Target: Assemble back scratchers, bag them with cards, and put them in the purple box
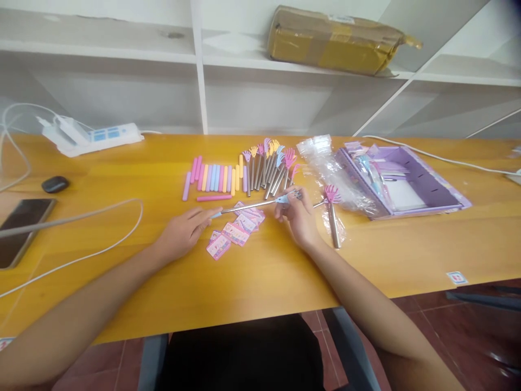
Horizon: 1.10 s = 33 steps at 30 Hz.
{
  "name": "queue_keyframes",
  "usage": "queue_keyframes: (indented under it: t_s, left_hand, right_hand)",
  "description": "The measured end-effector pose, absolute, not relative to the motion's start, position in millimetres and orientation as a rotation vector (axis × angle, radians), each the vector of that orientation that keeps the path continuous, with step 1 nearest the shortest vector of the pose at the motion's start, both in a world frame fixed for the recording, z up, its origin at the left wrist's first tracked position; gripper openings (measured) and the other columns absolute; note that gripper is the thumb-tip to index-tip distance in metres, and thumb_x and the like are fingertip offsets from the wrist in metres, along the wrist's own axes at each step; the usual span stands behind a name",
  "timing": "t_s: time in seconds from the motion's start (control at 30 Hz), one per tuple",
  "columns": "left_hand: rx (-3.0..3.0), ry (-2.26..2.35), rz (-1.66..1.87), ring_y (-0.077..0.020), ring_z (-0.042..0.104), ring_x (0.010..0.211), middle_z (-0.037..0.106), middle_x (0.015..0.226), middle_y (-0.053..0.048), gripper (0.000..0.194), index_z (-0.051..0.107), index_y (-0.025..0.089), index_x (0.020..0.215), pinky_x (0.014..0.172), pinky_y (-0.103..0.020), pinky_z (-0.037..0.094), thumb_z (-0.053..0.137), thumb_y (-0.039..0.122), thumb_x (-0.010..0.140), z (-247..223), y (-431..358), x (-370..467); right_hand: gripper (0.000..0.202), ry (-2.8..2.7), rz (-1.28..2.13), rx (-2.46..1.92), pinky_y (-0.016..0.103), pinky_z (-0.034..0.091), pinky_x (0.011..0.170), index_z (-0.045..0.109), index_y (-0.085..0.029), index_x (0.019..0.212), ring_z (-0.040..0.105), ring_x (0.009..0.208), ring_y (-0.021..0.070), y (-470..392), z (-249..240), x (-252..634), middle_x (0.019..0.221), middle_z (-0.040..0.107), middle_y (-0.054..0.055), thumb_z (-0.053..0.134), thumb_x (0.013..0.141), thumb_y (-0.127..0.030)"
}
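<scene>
A back scratcher [254,206] with a metal rod and light blue ends is stretched between my two hands, above the table. My left hand [185,231] is closed around its blue handle end. Fingers of my right hand [300,217] wrap the blue claw end. Small pink printed cards [236,232] lie in a loose pile beneath the rod. Beyond it, several back scratchers with coloured claw heads [266,168] lie side by side. Left of these are pastel handle sleeves [214,178] in a row. Another back scratcher with a pink claw [334,217] lies right of my right hand.
Clear plastic bags [329,168] lie beside a purple box [427,209] at the right. A power strip [97,138], a black mouse [55,184], a phone [24,228] and white cables are at the left. A taped parcel [329,43] rests on the shelf above.
</scene>
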<state>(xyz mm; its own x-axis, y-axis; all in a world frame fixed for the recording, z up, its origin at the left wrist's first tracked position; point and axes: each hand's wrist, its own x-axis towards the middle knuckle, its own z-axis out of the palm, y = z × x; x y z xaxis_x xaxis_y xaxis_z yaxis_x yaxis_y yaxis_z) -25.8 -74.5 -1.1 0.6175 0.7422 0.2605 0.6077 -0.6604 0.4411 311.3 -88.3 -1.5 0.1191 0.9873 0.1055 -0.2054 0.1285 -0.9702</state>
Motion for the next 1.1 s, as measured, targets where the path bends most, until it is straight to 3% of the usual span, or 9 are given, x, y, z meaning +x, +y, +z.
queue_keyframes:
  t_s: [0.3,0.5,0.73,0.9,1.1]
  left_hand:
    - [2.662,0.969,0.547,-0.0193,0.073,0.097,0.077,0.118,-0.007,0.044,0.061,0.029,0.152,0.082,-0.029,0.058,0.039,0.029,0.114,-6.0,-75.4,-25.4]
    - [2.535,1.021,0.643,-0.0191,0.074,0.101,0.078,0.117,-0.006,0.044,0.06,0.027,0.153,0.09,-0.032,0.059,0.037,0.032,0.115,-1.5,-75.2,-26.3]
    - [2.642,0.959,0.619,-0.018,0.074,0.096,0.078,0.115,-0.006,0.043,0.064,0.029,0.149,0.081,-0.028,0.059,0.04,0.03,0.114,-4.7,-74.8,-27.8]
    - [2.558,1.019,0.684,-0.018,0.074,0.099,0.078,0.117,-0.006,0.044,0.062,0.028,0.15,0.089,-0.031,0.06,0.038,0.032,0.115,-2.8,-74.7,-27.3]
    - [2.674,1.014,0.706,-0.0167,0.076,0.092,0.08,0.117,-0.006,0.042,0.063,0.028,0.15,0.076,-0.026,0.058,0.043,0.03,0.114,-4.1,-73.8,-30.4]
  right_hand:
    - [0.035,-1.088,1.146,-1.054,0.022,0.041,0.051,0.05,-0.027,0.107,0.055,0.051,0.0111,-87.5,-0.1,315.1,0.069,0.064,-0.006,0.071,0.095,-0.053]
    - [0.032,-1.106,1.157,-1.055,0.022,0.041,0.052,0.049,-0.028,0.108,0.053,0.051,0.0108,-88.5,-1.4,313.8,0.068,0.063,-0.007,0.069,0.096,-0.049]
    - [0.032,-1.123,1.153,-1.058,0.022,0.041,0.053,0.048,-0.028,0.109,0.053,0.051,0.0107,-89.2,0.4,313.7,0.067,0.061,-0.008,0.07,0.094,-0.046]
    - [0.034,-1.142,1.156,-1.036,0.023,0.043,0.055,0.048,-0.028,0.109,0.052,0.051,0.0107,-91.3,3.0,311.3,0.068,0.06,-0.008,0.072,0.093,-0.046]
    - [0.035,-1.159,1.159,-1.019,0.024,0.043,0.055,0.047,-0.028,0.11,0.051,0.052,0.011,-92.7,3.3,310.0,0.067,0.058,-0.008,0.073,0.093,-0.045]
